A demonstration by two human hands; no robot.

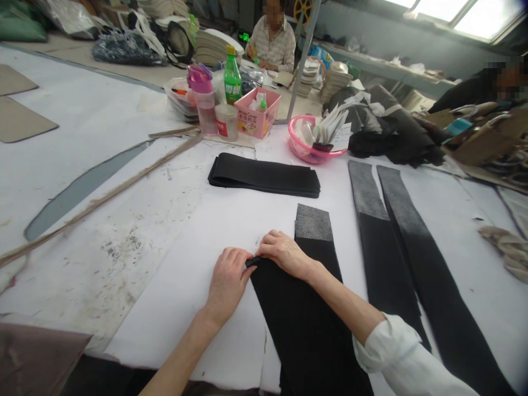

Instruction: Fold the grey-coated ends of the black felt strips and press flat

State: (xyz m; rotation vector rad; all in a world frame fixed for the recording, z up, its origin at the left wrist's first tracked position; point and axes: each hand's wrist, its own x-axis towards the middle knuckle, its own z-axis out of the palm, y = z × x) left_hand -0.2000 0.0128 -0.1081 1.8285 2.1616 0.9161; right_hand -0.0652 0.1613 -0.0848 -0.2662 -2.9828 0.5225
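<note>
Both my hands are at the far end of a wide black fabric strip [305, 324] that runs toward me over the table. My left hand [229, 278] pinches the strip's left corner, where the edge looks folded or rolled. My right hand [284, 253] has its fingers closed on the same edge, just right of the left hand. Under and beside it lies another black strip with a grey fuzzy end [313, 223]. Beyond my hands rests a folded stack of black fabric [266, 175].
Two long black strips with grey ends [371, 192] lie to the right. A pink basket [315, 154], a pink box [259, 118], a green bottle [232, 77] and a pink-lidded bottle [204, 104] stand at the back. A person [274, 41] sits beyond; another is at far right.
</note>
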